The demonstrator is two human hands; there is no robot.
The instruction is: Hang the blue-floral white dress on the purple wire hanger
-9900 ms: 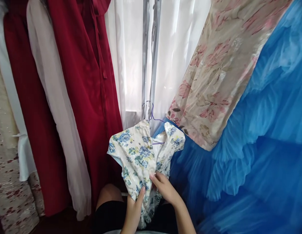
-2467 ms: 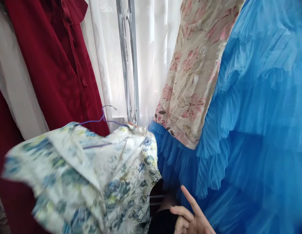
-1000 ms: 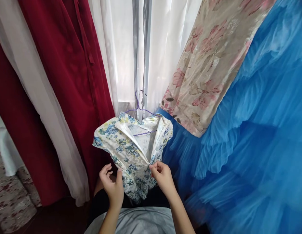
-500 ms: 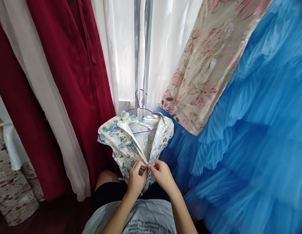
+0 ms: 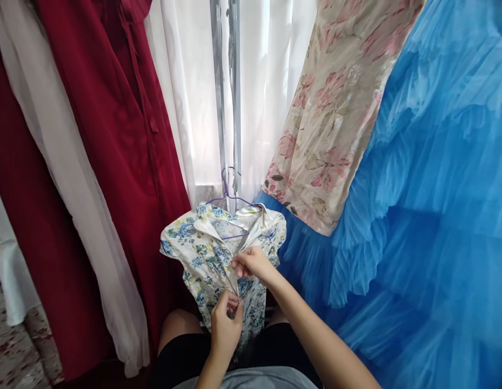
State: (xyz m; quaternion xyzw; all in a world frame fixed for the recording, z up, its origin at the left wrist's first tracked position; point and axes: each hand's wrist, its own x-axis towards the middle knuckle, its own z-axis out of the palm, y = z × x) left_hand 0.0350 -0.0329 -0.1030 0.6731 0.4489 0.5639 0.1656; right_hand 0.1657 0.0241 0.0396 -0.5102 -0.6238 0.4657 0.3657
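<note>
A short-sleeved floral blouse, white with blue and yellow flowers, hangs in front of me on a thin purple hanger. Its collar is spread and its front parts in a V above my hands. My right hand pinches the front edge at the bottom of that V; whatever small fastener lies between the fingertips, perhaps a zip pull, is hidden. Lower down, my left hand is closed on the same front seam. Below the right hand the two edges lie together.
Dark red dresses and a sheer pale panel hang at left. A beige rose-print garment and a tiered blue tulle gown fill the right. Behind the hanger are grey metal poles and a white curtain.
My right hand has moved up along the blouse front, away from my left hand, and the V opening has become shorter. The blouse sits slightly lower in view.
</note>
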